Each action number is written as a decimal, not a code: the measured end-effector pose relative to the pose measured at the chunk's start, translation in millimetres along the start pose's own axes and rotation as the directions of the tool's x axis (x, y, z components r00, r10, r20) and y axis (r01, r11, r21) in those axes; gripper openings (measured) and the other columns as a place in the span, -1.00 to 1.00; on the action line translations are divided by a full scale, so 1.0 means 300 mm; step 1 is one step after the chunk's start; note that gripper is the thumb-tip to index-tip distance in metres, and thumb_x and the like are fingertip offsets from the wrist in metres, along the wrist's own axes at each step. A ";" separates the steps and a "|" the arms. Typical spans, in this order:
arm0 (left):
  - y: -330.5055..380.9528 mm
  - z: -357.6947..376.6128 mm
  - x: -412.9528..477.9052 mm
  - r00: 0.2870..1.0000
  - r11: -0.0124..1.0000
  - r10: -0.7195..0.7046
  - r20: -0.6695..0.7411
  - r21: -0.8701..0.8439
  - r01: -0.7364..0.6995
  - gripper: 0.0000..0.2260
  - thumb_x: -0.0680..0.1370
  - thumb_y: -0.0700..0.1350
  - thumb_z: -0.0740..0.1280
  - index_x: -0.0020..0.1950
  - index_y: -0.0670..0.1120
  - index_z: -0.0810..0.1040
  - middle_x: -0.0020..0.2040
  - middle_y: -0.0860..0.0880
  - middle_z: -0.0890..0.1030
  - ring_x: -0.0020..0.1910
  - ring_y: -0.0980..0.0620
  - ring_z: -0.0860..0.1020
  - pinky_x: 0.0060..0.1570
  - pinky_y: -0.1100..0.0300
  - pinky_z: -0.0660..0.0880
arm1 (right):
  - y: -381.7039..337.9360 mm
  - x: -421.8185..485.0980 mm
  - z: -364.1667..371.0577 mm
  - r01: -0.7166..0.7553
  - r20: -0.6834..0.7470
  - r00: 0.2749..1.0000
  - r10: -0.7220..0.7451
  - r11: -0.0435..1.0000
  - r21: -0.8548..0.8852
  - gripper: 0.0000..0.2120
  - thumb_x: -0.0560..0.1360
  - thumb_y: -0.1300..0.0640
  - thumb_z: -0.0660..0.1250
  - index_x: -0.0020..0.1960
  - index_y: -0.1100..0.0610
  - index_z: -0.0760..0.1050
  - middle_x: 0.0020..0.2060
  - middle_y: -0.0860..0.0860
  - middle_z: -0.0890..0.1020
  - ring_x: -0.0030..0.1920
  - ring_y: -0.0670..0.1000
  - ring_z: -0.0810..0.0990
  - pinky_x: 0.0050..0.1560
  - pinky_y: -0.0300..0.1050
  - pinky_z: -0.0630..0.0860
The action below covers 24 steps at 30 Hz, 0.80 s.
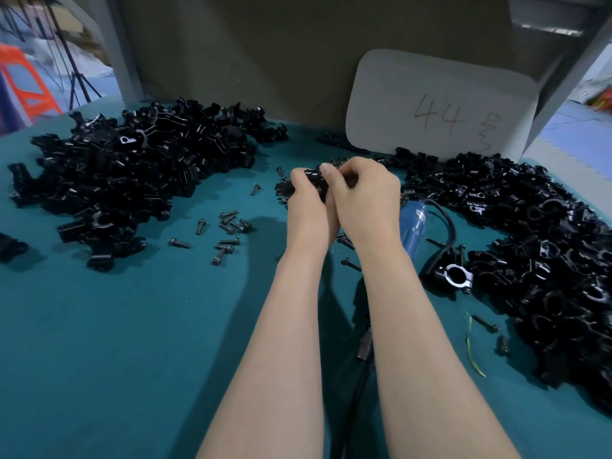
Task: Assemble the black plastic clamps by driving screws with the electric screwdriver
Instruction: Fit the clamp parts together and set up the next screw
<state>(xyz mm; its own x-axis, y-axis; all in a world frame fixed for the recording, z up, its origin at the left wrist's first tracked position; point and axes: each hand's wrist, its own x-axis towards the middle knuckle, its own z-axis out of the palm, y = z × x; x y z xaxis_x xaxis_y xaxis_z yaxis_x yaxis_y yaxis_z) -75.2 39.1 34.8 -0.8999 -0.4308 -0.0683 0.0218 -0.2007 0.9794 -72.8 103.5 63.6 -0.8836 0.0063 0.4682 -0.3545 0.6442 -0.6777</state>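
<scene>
While both hands close round one clamp point(311, 180), the screwdriver point(412, 226) lies unused on the table point(132, 326).

The left hand point(306, 198) cups the black clamp from below with curled fingers, and the right hand point(364, 193) pinches its top between thumb and fingertips, the two hands touching. The clamp is mostly hidden, so I can't tell if a screw is seated. The step looks like fitting the halves or starting a screw by hand, before any driving. The next move probably calls for the right hand to let go and take the blue screwdriver, just beside and partly under the right wrist, its cord point(447, 226) looping away. Loose screws point(228, 226) lie left of the forearms. The left pile point(132, 167) of black parts sits well apart, and the right pile point(546, 260) is nearer. One finished-looking clamp point(455, 276) sits at its edge. A white board point(440, 104) marked 44 stands behind.
</scene>
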 end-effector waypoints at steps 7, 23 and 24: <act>-0.014 -0.013 -0.017 0.972 0.921 0.234 0.020 0.316 -0.228 -0.87 0.57 0.01 0.29 -0.08 -0.03 0.44 -0.25 0.11 0.54 -0.38 0.28 0.48 -0.49 0.43 0.31 | 0.020 0.009 -0.009 -0.077 0.039 0.997 0.074 0.994 0.074 -0.82 0.54 -0.01 0.33 -0.07 0.10 0.57 -0.19 -0.07 0.61 -0.13 -0.09 0.55 -0.11 -0.31 0.47; -0.005 -0.007 -0.008 0.970 0.895 0.215 0.117 0.374 -0.244 -0.71 0.63 0.03 0.17 0.21 -0.14 0.24 -0.16 0.07 0.45 -0.30 0.19 0.43 -0.43 0.31 0.31 | 0.030 0.009 -0.021 -0.076 0.035 0.997 0.069 0.965 0.251 -0.92 0.51 0.03 0.37 -0.09 0.03 0.59 -0.19 -0.14 0.63 -0.14 -0.21 0.56 -0.14 -0.39 0.46; -0.003 -0.006 -0.011 0.968 0.892 0.219 0.122 0.378 -0.249 -0.71 0.64 0.03 0.17 0.21 -0.14 0.24 -0.16 0.07 0.44 -0.28 0.18 0.43 -0.39 0.28 0.31 | 0.031 0.008 -0.021 -0.071 0.033 0.997 0.065 0.966 0.251 -0.92 0.51 0.03 0.38 -0.10 0.02 0.59 -0.19 -0.14 0.63 -0.15 -0.22 0.56 -0.16 -0.42 0.45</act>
<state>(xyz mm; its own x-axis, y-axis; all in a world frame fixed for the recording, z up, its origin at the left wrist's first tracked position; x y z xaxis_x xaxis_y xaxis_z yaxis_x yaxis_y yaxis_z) -71.3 39.0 33.7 -0.9196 -0.3533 0.1716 0.0793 0.2608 0.9621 -76.3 114.3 61.9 -0.9141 0.0230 0.4047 -0.3564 0.4299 -0.8296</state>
